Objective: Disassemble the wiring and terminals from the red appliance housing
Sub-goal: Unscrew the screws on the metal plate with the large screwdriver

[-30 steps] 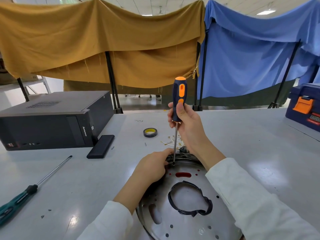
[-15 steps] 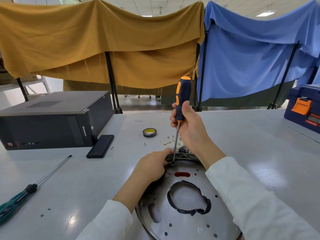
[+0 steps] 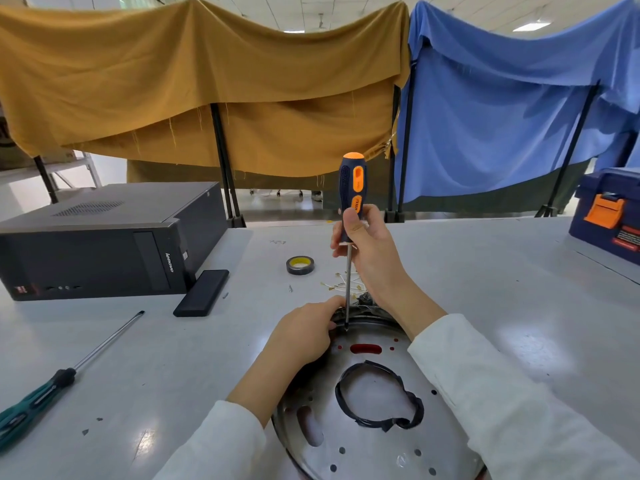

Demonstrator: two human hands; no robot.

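Our right hand (image 3: 369,252) grips screwdriver (image 3: 350,216) upright, tip at plate (image 3: 377,441) rim; our left hand (image 3: 304,332) beside tip, pinching rim.

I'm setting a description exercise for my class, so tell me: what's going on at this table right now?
A person is working on a round metal plate lying on a grey table. The right hand grips an orange-and-blue screwdriver, held upright with its tip at the plate's far rim. The left hand holds that rim right beside the tip. Red shows through the plate's slots. A second, green screwdriver lies unused to the left, and a tape roll sits further back.
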